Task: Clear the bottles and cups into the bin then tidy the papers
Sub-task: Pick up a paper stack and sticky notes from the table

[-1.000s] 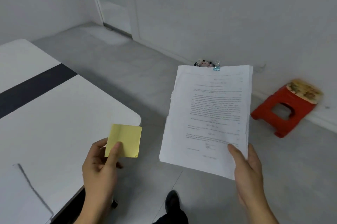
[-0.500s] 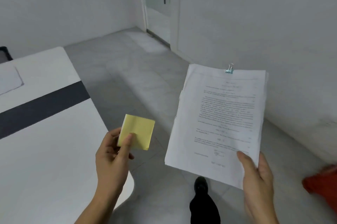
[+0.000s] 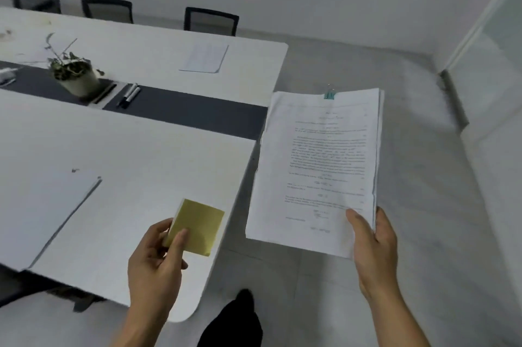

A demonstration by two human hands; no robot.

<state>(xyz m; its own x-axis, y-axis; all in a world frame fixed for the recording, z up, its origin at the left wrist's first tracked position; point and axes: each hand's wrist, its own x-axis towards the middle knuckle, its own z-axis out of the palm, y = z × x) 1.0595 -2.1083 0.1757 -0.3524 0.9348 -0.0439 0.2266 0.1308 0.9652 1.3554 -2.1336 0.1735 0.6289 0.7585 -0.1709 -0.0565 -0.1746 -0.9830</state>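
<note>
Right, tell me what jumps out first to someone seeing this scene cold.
The clipped paper stack, held up in the right hand beside the table's end, draws the eye first, with a teal binder clip on its top edge. Next comes the yellow sticky-note pad pinched in the left hand over the white table. Further back, a potted plant sits on the table's dark centre strip.

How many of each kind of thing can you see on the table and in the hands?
Paper stacks or sheets: 3 (clipped stack in right hand, far sheet, near sheets)
Yellow sticky pads: 1, in left hand
Markers: 2
Potted plants: 1
Binder clips: 1
Total: 8
</note>
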